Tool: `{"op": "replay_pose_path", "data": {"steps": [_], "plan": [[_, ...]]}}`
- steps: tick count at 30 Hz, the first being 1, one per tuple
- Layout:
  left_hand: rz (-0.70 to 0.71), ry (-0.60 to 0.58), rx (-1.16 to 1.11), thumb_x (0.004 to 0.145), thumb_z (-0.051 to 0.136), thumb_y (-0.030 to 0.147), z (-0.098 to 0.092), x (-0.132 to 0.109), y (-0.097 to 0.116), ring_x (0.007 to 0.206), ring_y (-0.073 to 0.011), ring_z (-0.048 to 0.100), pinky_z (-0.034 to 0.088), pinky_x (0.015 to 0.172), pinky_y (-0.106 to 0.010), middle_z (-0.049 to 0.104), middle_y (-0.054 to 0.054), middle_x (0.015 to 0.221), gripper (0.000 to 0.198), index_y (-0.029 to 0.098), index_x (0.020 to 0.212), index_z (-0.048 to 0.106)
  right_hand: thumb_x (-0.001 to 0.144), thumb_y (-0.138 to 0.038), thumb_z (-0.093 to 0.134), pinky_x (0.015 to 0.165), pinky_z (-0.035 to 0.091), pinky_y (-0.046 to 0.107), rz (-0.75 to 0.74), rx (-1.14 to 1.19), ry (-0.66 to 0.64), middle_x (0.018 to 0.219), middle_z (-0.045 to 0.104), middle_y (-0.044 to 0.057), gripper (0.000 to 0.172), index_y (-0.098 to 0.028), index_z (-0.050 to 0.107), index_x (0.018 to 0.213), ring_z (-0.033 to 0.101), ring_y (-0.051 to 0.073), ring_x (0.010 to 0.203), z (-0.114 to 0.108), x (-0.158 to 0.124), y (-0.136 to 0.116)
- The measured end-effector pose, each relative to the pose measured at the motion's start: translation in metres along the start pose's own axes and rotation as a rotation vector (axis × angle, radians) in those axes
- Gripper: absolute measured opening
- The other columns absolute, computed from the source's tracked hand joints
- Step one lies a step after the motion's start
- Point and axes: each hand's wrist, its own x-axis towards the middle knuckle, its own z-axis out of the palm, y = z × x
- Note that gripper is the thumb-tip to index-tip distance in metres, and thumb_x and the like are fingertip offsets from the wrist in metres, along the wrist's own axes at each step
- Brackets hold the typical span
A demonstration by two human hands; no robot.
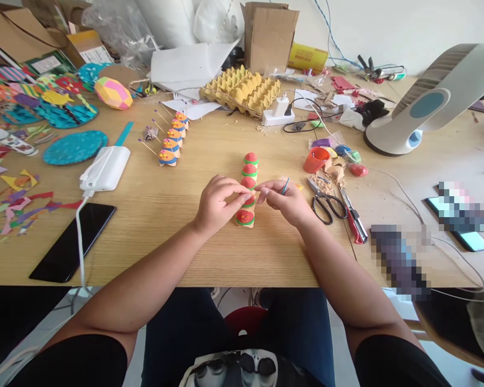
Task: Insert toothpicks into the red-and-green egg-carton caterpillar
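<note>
A caterpillar made from an egg-carton strip (249, 170), with red humps, green bands and a small face at the near end, lies lengthwise before me. Above its middle, my left hand (221, 204) pinches thumb and forefinger together on something too small to name. My right hand (284, 201) has its fingertips close to the left ones and holds a thin blue stick (286, 186), possibly a pencil or a tool. Left of them stands a second caterpillar (172, 140) in orange and blue, with toothpick-like sticks poking out of its side.
Scissors (326, 201), a red utility knife (355, 217) and an orange cup (317, 159) are to the right. A white fan (423, 102) stands behind them. Yellow egg trays (242, 88) lie at the back. A power bank (105, 167) and black phone (75, 242) are at left.
</note>
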Motion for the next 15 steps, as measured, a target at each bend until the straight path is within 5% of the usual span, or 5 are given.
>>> {"op": "replay_pose_path", "data": {"steps": [15], "plan": [[-0.018,-0.049,0.011,0.095,0.070,0.031,0.0012,-0.0008,-0.0023,0.083,-0.0168,0.065,0.049,0.084,-0.033,0.076,-0.001,0.087,0.011,0.023,0.089,0.076,0.075,-0.048,0.083,0.063,0.045,0.027,0.011,-0.079,0.007,0.071,0.071,0.003,0.033,-0.017,0.072,0.082,0.060,0.013,0.066,0.0041,-0.0005,-0.0040]]}}
